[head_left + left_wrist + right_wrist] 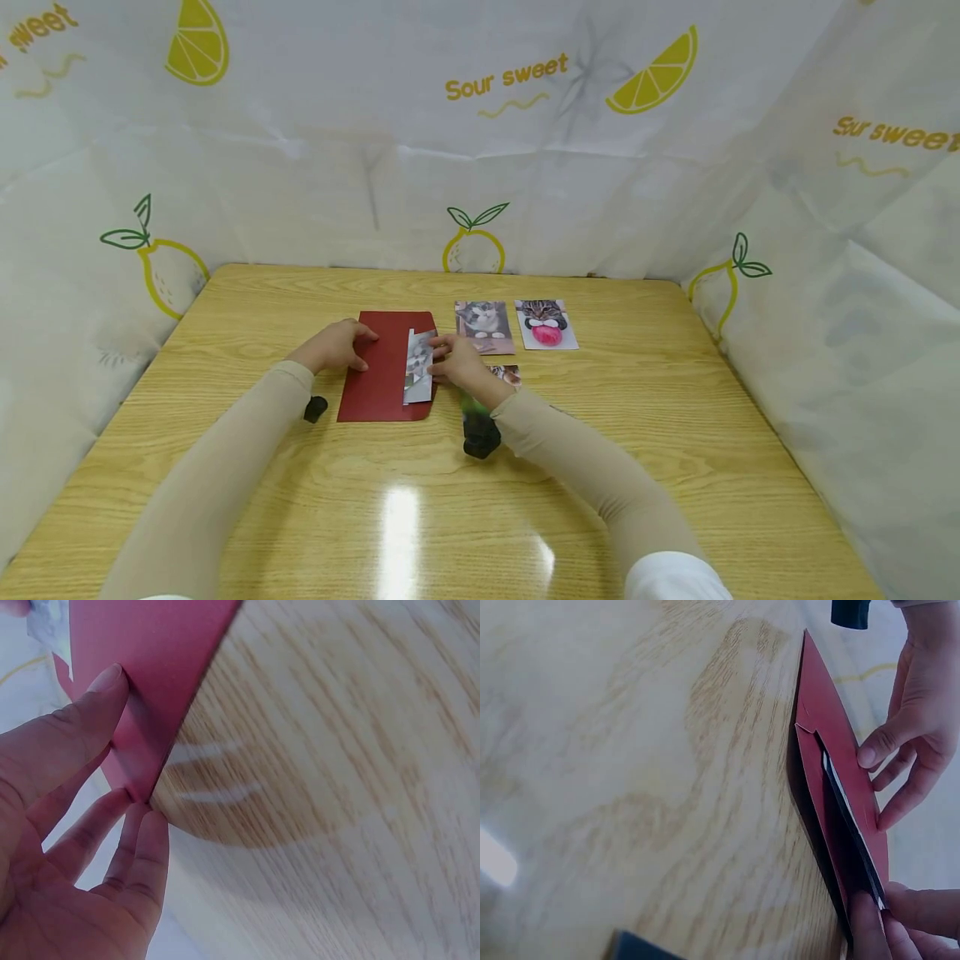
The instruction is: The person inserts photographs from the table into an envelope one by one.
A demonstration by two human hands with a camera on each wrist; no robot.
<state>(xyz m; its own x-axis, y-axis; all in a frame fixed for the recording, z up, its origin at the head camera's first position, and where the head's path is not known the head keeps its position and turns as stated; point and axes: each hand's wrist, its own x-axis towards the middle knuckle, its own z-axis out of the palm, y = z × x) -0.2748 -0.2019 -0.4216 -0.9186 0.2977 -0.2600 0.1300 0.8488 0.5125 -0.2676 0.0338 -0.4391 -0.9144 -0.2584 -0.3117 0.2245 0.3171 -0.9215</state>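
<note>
Item one: red envelope (375, 379), flat and rectangular with trimmed corners at its right end. It lies on the wooden table (300, 492), mouth gaping to the right. The left hand (337, 344) touches its left part with fingers spread. Item two: picture card (417, 377), printed in grey and white, partly inside the mouth, a strip exposed; insertion depth cannot be determined. The right hand (462, 367) pinches its outer edge.
</note>
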